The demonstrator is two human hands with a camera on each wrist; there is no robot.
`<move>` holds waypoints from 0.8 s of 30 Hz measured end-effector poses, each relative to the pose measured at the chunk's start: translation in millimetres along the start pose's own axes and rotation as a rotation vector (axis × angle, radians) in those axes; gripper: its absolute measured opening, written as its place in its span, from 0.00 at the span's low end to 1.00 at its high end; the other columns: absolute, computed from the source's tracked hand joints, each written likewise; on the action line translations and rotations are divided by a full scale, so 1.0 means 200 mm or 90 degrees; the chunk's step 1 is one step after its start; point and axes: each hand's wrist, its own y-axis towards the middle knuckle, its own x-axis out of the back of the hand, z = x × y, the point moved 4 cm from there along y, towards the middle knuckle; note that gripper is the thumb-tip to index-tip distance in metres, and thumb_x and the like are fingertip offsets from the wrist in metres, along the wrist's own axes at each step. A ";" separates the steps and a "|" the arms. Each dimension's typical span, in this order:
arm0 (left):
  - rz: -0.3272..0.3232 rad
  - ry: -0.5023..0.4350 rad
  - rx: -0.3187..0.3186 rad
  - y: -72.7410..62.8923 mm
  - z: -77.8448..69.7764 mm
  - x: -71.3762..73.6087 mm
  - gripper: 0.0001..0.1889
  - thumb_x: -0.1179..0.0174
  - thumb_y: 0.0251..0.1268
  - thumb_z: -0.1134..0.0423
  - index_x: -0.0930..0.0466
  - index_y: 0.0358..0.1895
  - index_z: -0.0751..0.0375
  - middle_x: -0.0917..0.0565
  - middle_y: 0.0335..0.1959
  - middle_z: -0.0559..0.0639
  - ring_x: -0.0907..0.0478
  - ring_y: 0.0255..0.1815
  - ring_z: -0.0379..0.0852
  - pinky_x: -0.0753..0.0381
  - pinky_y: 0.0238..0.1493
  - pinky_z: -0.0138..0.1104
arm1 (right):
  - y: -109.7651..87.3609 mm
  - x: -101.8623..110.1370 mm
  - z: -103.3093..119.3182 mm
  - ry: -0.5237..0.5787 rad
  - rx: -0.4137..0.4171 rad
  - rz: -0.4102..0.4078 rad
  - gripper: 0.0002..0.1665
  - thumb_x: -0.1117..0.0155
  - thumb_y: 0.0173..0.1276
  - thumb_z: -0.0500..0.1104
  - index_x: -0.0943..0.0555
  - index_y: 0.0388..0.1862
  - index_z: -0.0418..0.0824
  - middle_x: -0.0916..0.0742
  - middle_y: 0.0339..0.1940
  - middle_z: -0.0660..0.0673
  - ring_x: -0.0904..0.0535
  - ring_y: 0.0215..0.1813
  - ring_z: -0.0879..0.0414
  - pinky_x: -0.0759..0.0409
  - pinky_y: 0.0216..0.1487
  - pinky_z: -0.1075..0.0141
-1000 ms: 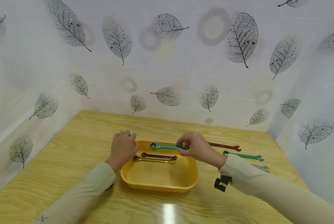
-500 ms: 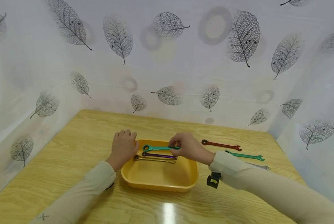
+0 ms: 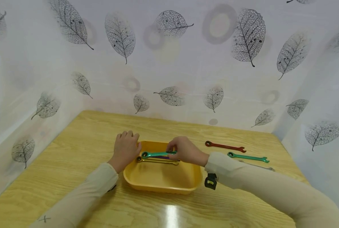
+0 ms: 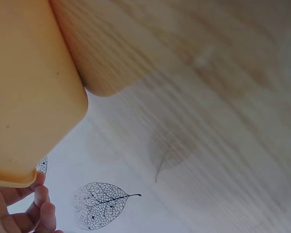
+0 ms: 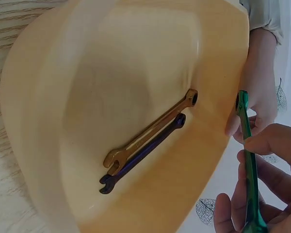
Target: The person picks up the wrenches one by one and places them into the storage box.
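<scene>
In the head view, the yellow tray (image 3: 158,182) is sitting on the wooden table (image 3: 95,133), between its left and right edges. The left hand (image 3: 124,148) is gripping the rim at the tray's far left corner, probably to stop the tray from sliding. The right hand (image 3: 185,150) is pinching a green wrench (image 3: 155,155) above the tray, with the ring end sticking out toward the tray's left side. Near the table's far right corner, three more wrenches are lying in a row: a red wrench (image 3: 225,146) closest to the far edge, then a second green wrench (image 3: 249,157), then a silver wrench (image 3: 256,165). They are lying apart, maybe so each one is easy to pick up. In the left wrist view, the left fingers are curling around the tray's rim, and the tray's outside wall is showing beside them. In the right wrist view, the right thumb is pressing one side of the held wrench and the fingers are supporting the other, which seems a light hold. A gold wrench (image 5: 153,129) and a purple wrench (image 5: 144,152) are lying close together on the tray's floor, ring ends pointing the same way, maybe to save room.
</scene>
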 end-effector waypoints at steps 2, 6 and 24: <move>-0.001 0.000 0.000 0.00 0.00 0.00 0.09 0.37 0.53 0.59 0.22 0.29 0.62 0.21 0.27 0.57 0.26 0.30 0.55 0.25 0.39 0.47 | 0.01 -0.01 0.00 0.000 0.003 0.003 0.04 0.34 0.57 0.36 0.14 0.31 0.38 0.13 0.27 0.46 0.29 0.23 0.65 0.28 0.27 0.75; 0.005 -0.001 0.002 0.00 0.00 0.00 0.09 0.38 0.54 0.59 0.21 0.30 0.61 0.22 0.28 0.57 0.26 0.31 0.55 0.26 0.39 0.47 | 0.02 -0.04 -0.01 -0.002 -0.001 0.014 0.03 0.33 0.56 0.36 0.14 0.30 0.38 0.13 0.26 0.46 0.28 0.23 0.65 0.28 0.27 0.75; 0.024 -0.006 0.007 0.00 0.01 -0.01 0.08 0.40 0.56 0.59 0.20 0.33 0.61 0.22 0.28 0.56 0.27 0.31 0.54 0.26 0.40 0.46 | 0.08 -0.16 -0.02 -0.003 -0.005 0.071 0.03 0.33 0.56 0.35 0.14 0.29 0.37 0.12 0.27 0.45 0.25 0.25 0.64 0.26 0.30 0.73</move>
